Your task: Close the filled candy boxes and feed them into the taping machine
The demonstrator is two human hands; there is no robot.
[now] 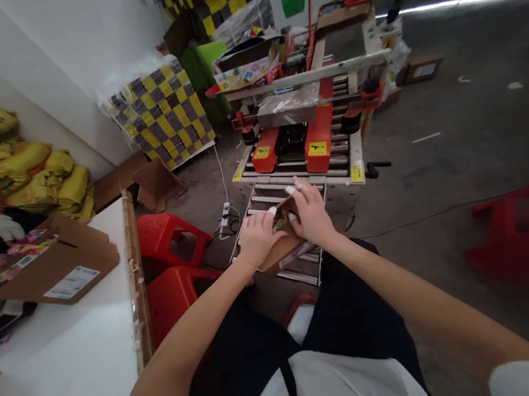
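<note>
The left hand [257, 236] is laid palm-down on the near left part of a small cardboard box [279, 254], with the fingers curled over its top, and the right hand [310, 214] is cupped over the far right part, its fingers bent down at the knuckles and one taped fingertip raised towards the machine. The box is thus gripped between both hands, which nearly touch over a partly open flap where something colourful is seen inside. Both forearms are stretched forward from the bottom of the view and brought together at the box, over a dark-clothed lap. The box is held on the near end of a roller conveyor [264, 198], which leads up into a carton sealing machine [316, 142] with red guides and yellow labels. A power strip [225, 219] is seen on the concrete floor just left of the rollers, and red plastic stools [170, 241] are stacked between the conveyor and a white tabletop [69, 366]. On that tabletop a larger open carton [60, 266] is lain, touched at its far side by another person's gloved hand [0, 227]. Yellow sacks [37, 175] are piled against the wall, and wrapped checkered cartons [164, 113] are stacked further back
</note>
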